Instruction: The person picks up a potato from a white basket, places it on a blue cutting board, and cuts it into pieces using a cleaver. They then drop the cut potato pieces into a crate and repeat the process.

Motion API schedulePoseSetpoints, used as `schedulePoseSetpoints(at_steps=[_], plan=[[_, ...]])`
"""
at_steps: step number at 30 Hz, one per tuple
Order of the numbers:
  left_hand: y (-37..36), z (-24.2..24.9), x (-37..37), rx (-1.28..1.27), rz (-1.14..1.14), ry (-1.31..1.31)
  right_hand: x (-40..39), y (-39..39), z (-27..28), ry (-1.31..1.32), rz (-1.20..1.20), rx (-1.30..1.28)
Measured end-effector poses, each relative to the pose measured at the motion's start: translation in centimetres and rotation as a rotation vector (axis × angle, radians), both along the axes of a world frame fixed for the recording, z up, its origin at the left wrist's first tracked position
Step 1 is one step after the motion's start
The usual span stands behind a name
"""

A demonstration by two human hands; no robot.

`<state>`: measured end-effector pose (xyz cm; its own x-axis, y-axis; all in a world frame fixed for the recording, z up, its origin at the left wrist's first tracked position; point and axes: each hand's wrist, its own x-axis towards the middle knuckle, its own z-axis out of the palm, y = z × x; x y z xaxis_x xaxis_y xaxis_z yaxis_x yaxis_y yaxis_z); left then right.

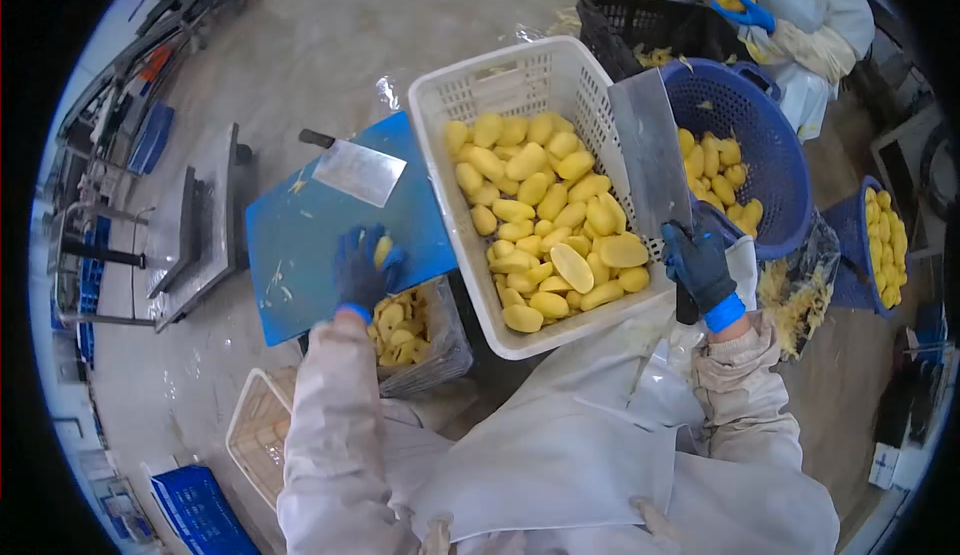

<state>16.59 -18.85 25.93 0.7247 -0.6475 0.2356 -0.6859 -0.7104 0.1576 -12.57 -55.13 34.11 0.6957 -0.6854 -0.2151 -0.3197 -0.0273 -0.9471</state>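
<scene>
My right hand (697, 267), in a dark glove with a blue cuff, is closed around the handle of a large cleaver (650, 150). Its broad blade points up and away, over the right rim of a white crate (432, 125). Peeled potatoes (535, 190) fill much of that crate, and a cut potato half (573, 268) lies on top. Over the near edge of a blue cutting board (290, 240), my left hand (362, 270) curls its gloved fingers round a small potato piece (383, 249). A second cleaver (360, 171) lies flat on the board's far part.
Below the board stands a lined bin with potato scraps (402, 330). A blue basket (790, 155) of potatoes is right of the crate, with another blue basket (850, 245) beyond. A co-worker (800, 15) in blue gloves holds a potato. Metal carts (205, 225) stand left.
</scene>
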Motion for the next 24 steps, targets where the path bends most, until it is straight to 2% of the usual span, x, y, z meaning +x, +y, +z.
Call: schedulePoseSetpoints(at_steps=[3,5,7,8,10,11,13,15,16,18,19,20,22,24], plan=[[2.6,-1.4,-3.0,-0.024,-0.055,0.03,-0.3,-0.8,0.8,0.026,-0.009,0.135],[2.9,1.3,-5.1,0.012,-0.088,0.068,-0.9,-0.9,0.7,0.003,-0.05,0.262],[1.6,6.4,-6.8,0.243,-0.243,0.189,-1.0,-0.9,1.0,0.024,-0.065,0.261],[0.9,7.9,-6.2,0.257,-0.248,0.192,-1.0,-1.0,1.0,0.04,-0.076,0.248],[-0.9,9.8,-4.5,0.615,-0.309,0.476,-1.1,-1.7,0.7,0.089,-0.073,0.275],[-2.7,10.1,-4.0,0.338,-0.151,0.763,-0.9,-1.9,0.8,0.087,-0.077,0.295],[-8.0,8.9,-2.6,0.086,-0.361,0.814,-0.9,-2.4,0.7,0.091,-0.08,0.319],[-15.0,5.6,-1.8,0.092,-0.437,0.742,-0.7,-2.9,0.5,0.149,-0.094,0.301],[-17.7,2.5,-0.9,0.154,-0.454,0.71,-0.7,-3.2,0.3,0.149,-0.091,0.305],[-22.1,-6.2,1.3,0.269,-0.449,0.681,-0.7,-3.7,0.1,0.232,-0.093,0.31],[-23.4,-11.6,2.6,0.259,-0.474,0.562,-0.5,-3.8,0.4,0.238,-0.112,0.342],[-25.4,-14.7,3.7,0.408,-0.356,0.652,-0.6,-4.0,0.5,0.242,-0.118,0.344],[-28.0,-17.2,4.1,0.686,-0.24,0.692,-0.8,-4.5,0.4,0.252,-0.077,0.345],[-27.2,-21.3,3.0,0.599,-0.281,0.461,-0.6,-4.7,0.5,0.281,-0.121,0.359]])
